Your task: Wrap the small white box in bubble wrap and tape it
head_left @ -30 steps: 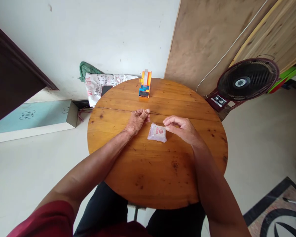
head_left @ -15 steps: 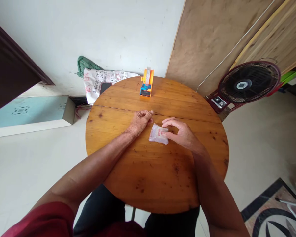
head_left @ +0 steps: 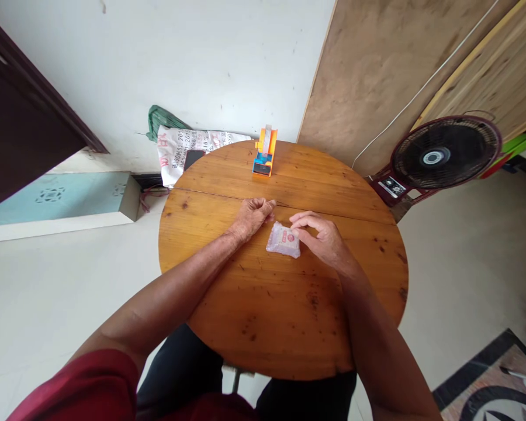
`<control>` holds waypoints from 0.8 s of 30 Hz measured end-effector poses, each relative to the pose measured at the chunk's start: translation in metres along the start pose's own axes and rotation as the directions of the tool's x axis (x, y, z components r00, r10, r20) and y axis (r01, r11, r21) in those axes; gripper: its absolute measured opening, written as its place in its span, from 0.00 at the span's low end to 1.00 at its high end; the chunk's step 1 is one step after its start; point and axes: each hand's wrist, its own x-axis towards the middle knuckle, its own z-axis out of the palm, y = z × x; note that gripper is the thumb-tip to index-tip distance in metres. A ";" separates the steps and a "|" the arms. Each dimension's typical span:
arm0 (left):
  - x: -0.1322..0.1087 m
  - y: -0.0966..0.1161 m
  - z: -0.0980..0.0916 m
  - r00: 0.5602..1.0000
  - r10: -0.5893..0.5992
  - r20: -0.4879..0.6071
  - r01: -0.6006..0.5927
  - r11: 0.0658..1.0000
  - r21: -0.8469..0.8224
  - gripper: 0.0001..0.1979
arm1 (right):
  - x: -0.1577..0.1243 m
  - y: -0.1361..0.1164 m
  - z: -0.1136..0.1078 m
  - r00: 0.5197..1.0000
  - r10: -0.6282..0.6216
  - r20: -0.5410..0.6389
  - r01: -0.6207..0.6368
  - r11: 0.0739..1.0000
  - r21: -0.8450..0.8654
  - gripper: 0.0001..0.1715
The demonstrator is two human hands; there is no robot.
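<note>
A small clear plastic packet (head_left: 282,240) with a red mark lies flat near the middle of the round wooden table (head_left: 280,316). My right hand (head_left: 322,237) rests at the packet's right edge, fingers curled, thumb and fingertips pinching that edge. My left hand (head_left: 251,216) lies on the table just left of the packet, closed in a loose fist with thumb against forefinger; whether anything is inside it does not show. It does not touch the packet.
An orange and blue device (head_left: 263,159) stands at the table's far edge. A printed sack (head_left: 188,149) and a green bag lie on the floor by the wall. A dark red floor fan (head_left: 442,155) stands at the right. A patterned rug (head_left: 499,386) lies at the lower right.
My right hand has come down from just above the packet onto its right edge and closed on it. My left hand has stayed in place.
</note>
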 end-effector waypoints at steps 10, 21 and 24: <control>-0.006 0.012 -0.009 0.991 -0.051 0.120 0.034 0.990 0.135 0.14 | -0.001 -0.004 -0.002 0.999 0.034 -0.014 -0.034 0.999 -0.004 0.06; -0.018 0.024 -0.009 0.889 0.040 0.457 -0.269 0.853 0.448 0.27 | 0.000 -0.004 -0.001 0.996 0.069 -0.059 -0.068 0.998 0.016 0.07; -0.020 0.025 -0.009 0.890 0.060 0.452 -0.279 0.856 0.435 0.27 | 0.000 -0.004 0.000 0.995 0.072 -0.069 -0.070 0.997 0.026 0.07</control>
